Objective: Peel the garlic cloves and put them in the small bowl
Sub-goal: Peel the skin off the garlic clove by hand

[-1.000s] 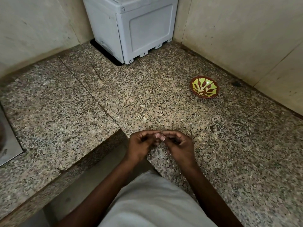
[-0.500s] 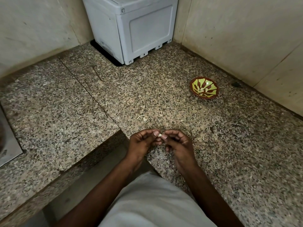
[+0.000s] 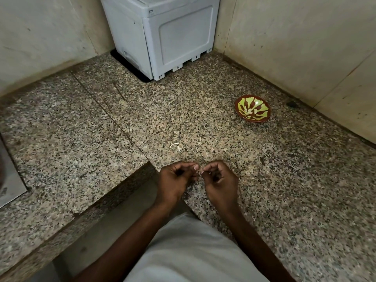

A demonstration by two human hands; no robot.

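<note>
My left hand [image 3: 175,180] and my right hand [image 3: 219,180] meet fingertip to fingertip just above the front of the granite counter [image 3: 203,127]. Between their fingertips they pinch a small pale garlic clove [image 3: 200,171], mostly hidden by the fingers. The small bowl [image 3: 253,110], brown-rimmed with a green and brown pattern, sits at the back right near the wall, well away from both hands. I cannot see any clove inside it.
A thin pale scrap of garlic skin [image 3: 174,145] lies on the counter just beyond my hands. A grey plastic appliance [image 3: 162,35] stands in the back corner. A metal sink edge [image 3: 10,180] shows at the far left. The counter steps inward at my body.
My fingers have shifted slightly around the clove and the hands have drawn a little apart at the palms; both stay in the same place over the counter edge.
</note>
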